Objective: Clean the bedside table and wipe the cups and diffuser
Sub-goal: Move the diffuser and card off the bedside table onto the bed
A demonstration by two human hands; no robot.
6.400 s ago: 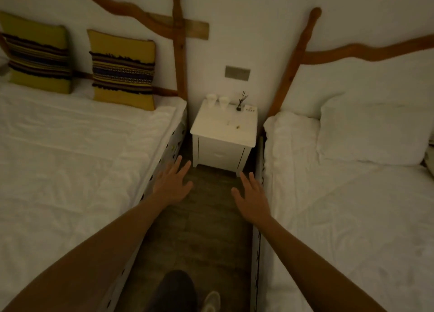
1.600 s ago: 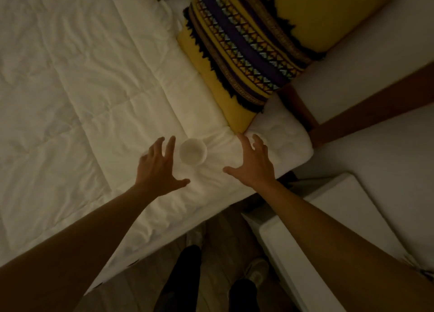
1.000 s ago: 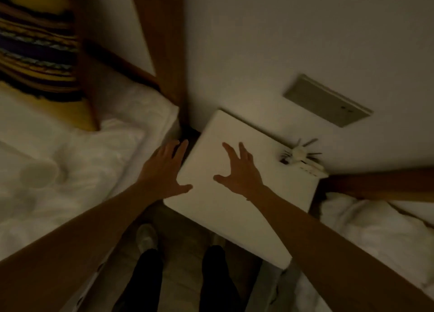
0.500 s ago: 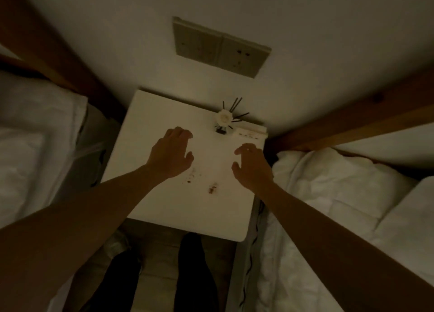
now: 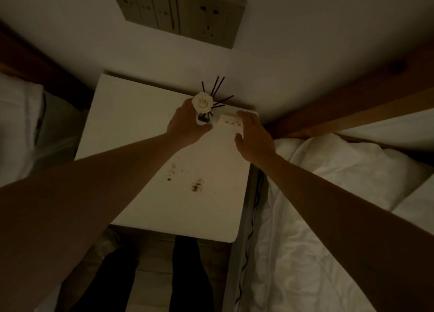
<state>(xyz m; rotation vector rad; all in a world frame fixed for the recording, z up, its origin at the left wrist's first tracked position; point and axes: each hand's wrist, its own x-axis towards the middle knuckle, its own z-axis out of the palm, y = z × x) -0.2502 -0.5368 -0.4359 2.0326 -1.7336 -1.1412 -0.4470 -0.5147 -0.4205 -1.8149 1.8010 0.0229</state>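
While the diffuser (image 5: 203,109), at the desk's (image 5: 131,124) back edge, is gripped by the left hand (image 5: 187,124) and the right hand (image 5: 254,135) hovers spread beside it, clearing seems underway; lifting the diffuser off is needed next.

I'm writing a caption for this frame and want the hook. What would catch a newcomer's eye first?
First, the white rose of the diffuser at the back of the bedside table, black reeds fanning toward the wall, with the left hand gripping it. Next, the brown crumbs near the table's middle. The right hand hovers open over a small white card at the back right corner.
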